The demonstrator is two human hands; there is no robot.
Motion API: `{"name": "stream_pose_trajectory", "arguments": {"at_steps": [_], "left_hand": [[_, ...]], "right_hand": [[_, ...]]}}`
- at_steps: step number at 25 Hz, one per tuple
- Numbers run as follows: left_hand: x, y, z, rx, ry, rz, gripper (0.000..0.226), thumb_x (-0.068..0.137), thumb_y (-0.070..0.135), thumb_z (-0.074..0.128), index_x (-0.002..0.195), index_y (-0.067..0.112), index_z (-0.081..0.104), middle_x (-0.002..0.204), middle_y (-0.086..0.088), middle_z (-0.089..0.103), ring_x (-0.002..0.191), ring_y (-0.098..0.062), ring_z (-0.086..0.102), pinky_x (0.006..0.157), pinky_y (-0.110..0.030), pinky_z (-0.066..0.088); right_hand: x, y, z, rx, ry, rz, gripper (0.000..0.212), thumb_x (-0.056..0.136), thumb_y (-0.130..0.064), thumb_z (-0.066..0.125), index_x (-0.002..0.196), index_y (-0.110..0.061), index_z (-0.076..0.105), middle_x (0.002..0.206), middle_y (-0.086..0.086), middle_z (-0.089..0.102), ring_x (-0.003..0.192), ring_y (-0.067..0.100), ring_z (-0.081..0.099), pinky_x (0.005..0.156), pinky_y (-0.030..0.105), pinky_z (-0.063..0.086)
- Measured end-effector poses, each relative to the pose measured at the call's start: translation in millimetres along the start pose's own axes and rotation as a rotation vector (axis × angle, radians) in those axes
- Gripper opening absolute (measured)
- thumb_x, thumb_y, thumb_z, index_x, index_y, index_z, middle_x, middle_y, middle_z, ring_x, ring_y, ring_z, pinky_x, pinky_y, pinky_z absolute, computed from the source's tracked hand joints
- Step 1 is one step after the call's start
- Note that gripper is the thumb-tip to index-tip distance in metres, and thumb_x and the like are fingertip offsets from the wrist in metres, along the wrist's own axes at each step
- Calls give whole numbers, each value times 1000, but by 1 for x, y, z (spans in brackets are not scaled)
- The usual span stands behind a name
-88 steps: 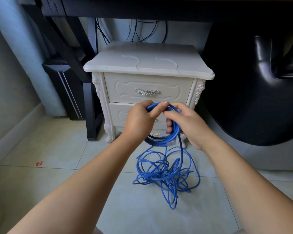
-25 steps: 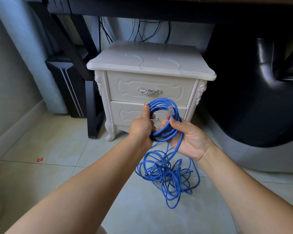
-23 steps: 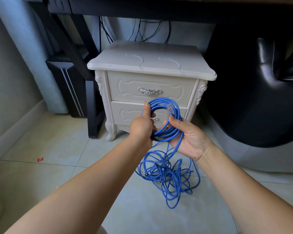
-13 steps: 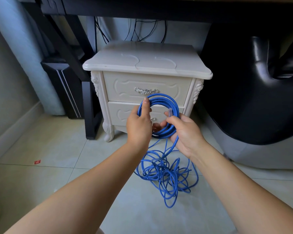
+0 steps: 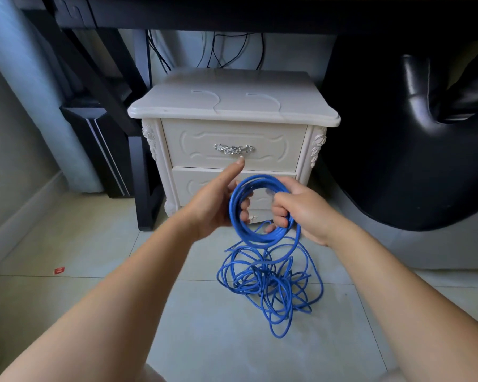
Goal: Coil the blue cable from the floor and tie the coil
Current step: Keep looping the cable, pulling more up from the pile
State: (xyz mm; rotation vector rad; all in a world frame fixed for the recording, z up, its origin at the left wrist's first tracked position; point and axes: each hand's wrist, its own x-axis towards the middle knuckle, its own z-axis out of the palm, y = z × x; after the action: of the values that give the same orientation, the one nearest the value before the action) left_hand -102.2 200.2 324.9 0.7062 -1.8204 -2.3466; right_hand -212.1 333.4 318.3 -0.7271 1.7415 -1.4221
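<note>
A blue cable coil (image 5: 236,221) of several loops hangs upright in front of the cabinet, between both hands. My left hand (image 5: 213,205) holds its left side, fingers curled through the ring and the thumb sticking straight up, off the cable. My right hand (image 5: 301,210) grips the right side in a fist, and a clear plug end (image 5: 269,193) shows just beside its fingers. From the coil a strand drops to the loose blue cable (image 5: 271,282), which lies tangled on the tiled floor below.
A white two-drawer nightstand (image 5: 232,106) stands straight ahead. A black leather chair (image 5: 398,161) fills the right, and a black desk leg (image 5: 141,183) and a dark tower stand to the left. A small red scrap (image 5: 59,270) lies on the floor at left.
My left thumb has lifted off the coil and now points up. My right hand has closed into a fist on the coil's right side. The coil sits slightly lower.
</note>
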Motion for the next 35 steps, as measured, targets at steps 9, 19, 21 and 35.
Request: {"name": "stream_pose_trajectory", "arguments": {"at_steps": [9, 19, 21, 35], "left_hand": [[-3, -4, 16, 836, 45, 269, 41, 90, 53, 56, 90, 13, 63, 61, 2, 54, 49, -13, 52, 51, -29, 54], [2, -6, 9, 383, 221, 309, 31, 91, 41, 63, 78, 13, 59, 48, 13, 42, 47, -11, 35, 49, -25, 36], [4, -7, 10, 319, 266, 313, 31, 91, 39, 63, 73, 14, 57, 51, 7, 39, 45, -10, 35, 48, -24, 36], [-1, -6, 32, 133, 210, 177, 43, 95, 47, 54, 67, 15, 45, 52, 6, 35, 42, -12, 28, 46, -25, 33]], "right_hand": [[-7, -13, 7, -542, -101, -46, 73, 94, -9, 49, 154, -31, 14, 79, -6, 59, 50, 15, 56, 45, 15, 43], [-1, -1, 4, -163, 54, -73, 13, 92, -20, 64, 104, -15, 61, 64, 4, 61, 59, 20, 65, 60, 30, 53], [-3, 3, 5, -182, 65, -30, 23, 93, -37, 63, 88, -15, 62, 61, 3, 64, 71, 28, 71, 78, 43, 56], [2, -3, 15, 70, 361, 42, 72, 91, -71, 34, 70, -7, 58, 45, 1, 44, 30, 15, 46, 69, 48, 57]]}}
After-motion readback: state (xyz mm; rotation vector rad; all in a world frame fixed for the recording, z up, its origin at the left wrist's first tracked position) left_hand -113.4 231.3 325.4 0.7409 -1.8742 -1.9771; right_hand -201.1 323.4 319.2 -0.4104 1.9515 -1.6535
